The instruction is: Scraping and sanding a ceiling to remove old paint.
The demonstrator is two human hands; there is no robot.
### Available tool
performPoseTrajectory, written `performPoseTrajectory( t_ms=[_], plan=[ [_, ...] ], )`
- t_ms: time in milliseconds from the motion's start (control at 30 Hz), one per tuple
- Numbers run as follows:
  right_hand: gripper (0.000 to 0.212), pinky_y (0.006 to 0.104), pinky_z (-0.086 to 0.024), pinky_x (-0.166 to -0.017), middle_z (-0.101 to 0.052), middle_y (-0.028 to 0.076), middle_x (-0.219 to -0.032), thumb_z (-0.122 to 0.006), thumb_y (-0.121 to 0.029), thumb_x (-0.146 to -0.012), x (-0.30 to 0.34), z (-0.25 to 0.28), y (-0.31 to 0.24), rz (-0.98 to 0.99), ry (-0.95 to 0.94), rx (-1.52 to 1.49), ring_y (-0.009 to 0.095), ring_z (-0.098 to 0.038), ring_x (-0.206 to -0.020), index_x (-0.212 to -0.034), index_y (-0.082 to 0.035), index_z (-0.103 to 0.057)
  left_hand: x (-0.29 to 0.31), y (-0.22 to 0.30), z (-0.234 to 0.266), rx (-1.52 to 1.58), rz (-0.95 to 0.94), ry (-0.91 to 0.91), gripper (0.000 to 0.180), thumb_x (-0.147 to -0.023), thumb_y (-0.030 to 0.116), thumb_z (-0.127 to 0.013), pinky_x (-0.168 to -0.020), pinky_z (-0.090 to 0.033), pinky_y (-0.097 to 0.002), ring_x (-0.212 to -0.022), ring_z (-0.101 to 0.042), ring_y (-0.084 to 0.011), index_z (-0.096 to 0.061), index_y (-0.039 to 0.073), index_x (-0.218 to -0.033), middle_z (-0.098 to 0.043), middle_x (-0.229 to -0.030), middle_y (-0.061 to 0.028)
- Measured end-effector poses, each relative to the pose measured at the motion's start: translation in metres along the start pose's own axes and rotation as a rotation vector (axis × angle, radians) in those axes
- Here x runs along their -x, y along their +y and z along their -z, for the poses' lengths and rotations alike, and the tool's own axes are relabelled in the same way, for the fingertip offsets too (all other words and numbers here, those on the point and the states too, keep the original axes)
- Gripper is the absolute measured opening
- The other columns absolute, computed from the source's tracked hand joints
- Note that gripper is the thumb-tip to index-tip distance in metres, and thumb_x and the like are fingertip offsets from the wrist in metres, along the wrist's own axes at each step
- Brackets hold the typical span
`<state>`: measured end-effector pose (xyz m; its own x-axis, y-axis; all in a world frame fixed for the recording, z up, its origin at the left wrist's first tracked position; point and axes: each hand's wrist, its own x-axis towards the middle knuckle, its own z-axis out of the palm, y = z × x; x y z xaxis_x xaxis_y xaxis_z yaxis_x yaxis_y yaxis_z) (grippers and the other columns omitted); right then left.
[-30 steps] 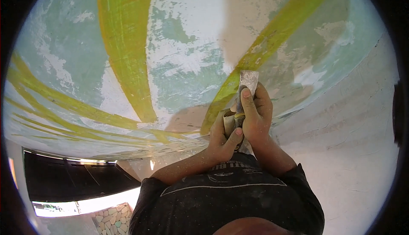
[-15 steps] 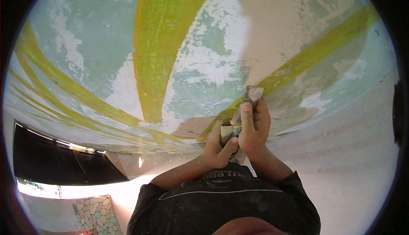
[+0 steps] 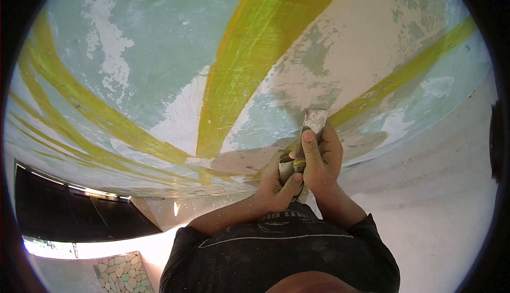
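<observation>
My right hand (image 3: 323, 160) is closed around a scraper (image 3: 315, 117) with a worn, whitish blade, its thumb lying along the tool. The blade points up and away from me, in front of the painted surface (image 3: 159, 64); I cannot tell whether it touches. Just left of it and lower, my left hand (image 3: 279, 184) is closed on a pale, curved piece (image 3: 286, 170), whose kind is not clear. The two hands are close together, and the scraper's lower end is partly hidden between them. Dust speckles both forearms.
The surface carries broad yellow-green stripes (image 3: 239, 75) over pale green, with bare whitish and beige patches. A plain pale wall (image 3: 419, 202) stands at the right. At the lower left are a dark panel (image 3: 79, 208) and a stone-patterned patch (image 3: 125, 273).
The view has shifted, so the painted stripes sit farther right. Both hands remain together with the scraper, slightly to the right, and the blade is turned a little more upright.
</observation>
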<state>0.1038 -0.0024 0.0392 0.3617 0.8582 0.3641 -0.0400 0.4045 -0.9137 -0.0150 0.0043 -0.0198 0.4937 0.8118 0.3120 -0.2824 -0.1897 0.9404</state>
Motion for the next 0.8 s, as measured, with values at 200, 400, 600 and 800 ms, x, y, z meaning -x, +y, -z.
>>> performPoseTrajectory(
  t_ms=[200, 400, 600, 800],
  plan=[
    [0.023, 0.0214, -0.046, -0.056, -0.055, 0.0, -0.073, -0.055, -0.023, -0.1, 0.006, -0.023, 0.0, -0.017, 0.031, -0.033, 0.006, -0.055, -0.06, -0.102, -0.001, -0.054, 0.009, 0.003, 0.019, 0.062, 0.003, 0.008, 0.044, -0.096, 0.03, -0.059, -0.08, -0.047, -0.0323, -0.092, -0.058, -0.017, -0.046, -0.003, -0.122, -0.061, -0.104, -0.0121],
    [0.027, 0.0213, -0.046, -0.053, -0.056, -0.002, -0.075, -0.055, -0.027, -0.1, 0.005, -0.034, -0.014, -0.068, 0.041, -0.036, 0.005, -0.053, -0.061, -0.104, 0.0, -0.058, 0.012, 0.02, 0.029, 0.015, -0.034, 0.03, 0.039, -0.096, 0.027, -0.058, -0.077, -0.048, -0.0329, -0.086, -0.06, -0.0179, -0.047, -0.003, -0.119, -0.063, -0.097, -0.0136],
    [0.024, 0.0184, -0.035, -0.046, -0.051, -0.005, -0.067, -0.057, -0.026, -0.099, -0.014, -0.046, -0.044, 0.083, 0.113, -0.019, 0.002, -0.044, -0.054, -0.092, -0.003, -0.059, -0.008, 0.061, 0.04, -0.091, -0.016, -0.127, 0.038, -0.097, 0.025, -0.057, -0.072, -0.048, -0.0338, -0.081, -0.059, -0.0177, -0.046, -0.004, -0.118, -0.063, -0.091, -0.0144],
    [0.027, 0.0217, -0.037, -0.048, -0.055, -0.002, -0.068, -0.056, -0.026, -0.099, -0.022, -0.047, -0.056, 0.089, 0.035, 0.069, 0.002, -0.046, -0.057, -0.087, -0.002, -0.059, -0.005, 0.06, 0.024, 0.036, -0.135, -0.035, 0.046, -0.099, 0.028, -0.052, -0.078, -0.047, -0.0324, -0.088, -0.057, -0.0184, -0.038, -0.007, -0.126, -0.061, -0.101, -0.0152]
  ],
)
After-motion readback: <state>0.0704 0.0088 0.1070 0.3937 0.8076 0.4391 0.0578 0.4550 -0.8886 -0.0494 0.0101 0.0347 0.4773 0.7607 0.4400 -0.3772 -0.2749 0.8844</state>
